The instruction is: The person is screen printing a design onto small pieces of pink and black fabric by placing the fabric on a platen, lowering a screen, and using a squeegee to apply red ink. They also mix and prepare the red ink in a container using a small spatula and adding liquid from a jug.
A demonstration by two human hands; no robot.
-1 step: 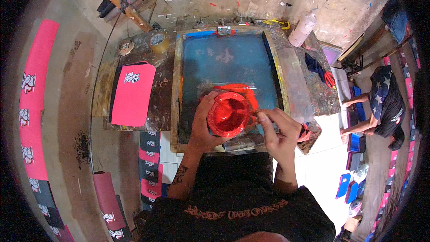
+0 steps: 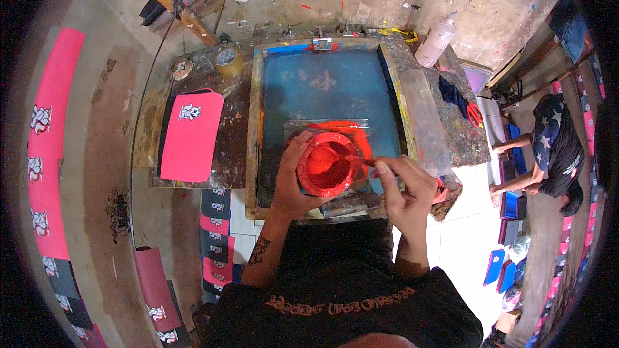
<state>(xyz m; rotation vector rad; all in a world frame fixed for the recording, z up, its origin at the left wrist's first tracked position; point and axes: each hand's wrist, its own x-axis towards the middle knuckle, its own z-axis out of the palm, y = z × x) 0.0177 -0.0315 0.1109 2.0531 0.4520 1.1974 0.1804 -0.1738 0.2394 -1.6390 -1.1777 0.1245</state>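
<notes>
My left hand (image 2: 291, 182) is wrapped round a tub (image 2: 324, 191) of red paint or ink, its rim smeared red. The tub is tipped so its inside shows, above the near part of a blue mesh screen (image 2: 322, 93) in a wooden frame (image 2: 255, 109). Between the thumb and fingers of my right hand (image 2: 407, 194) is the handle of a red-coated spoon (image 2: 353, 159). Its head reaches into the tub and carries bright red paint. Behind the tub, a streak of red paint (image 2: 351, 130) lies on the mesh beside a clear flat strip, partly hidden.
Left of the frame lies a pink printed sheet (image 2: 190, 145). A tape roll (image 2: 227, 61) stands behind it. At the back right are a pale bottle (image 2: 437, 42) and red-handled scissors (image 2: 474, 115). Another person (image 2: 554, 148) bends over blue items at far right.
The spoon now reaches farther into the tub, with bright red paint showing on its head. My right hand has shifted slightly, and the tub has tilted a little.
</notes>
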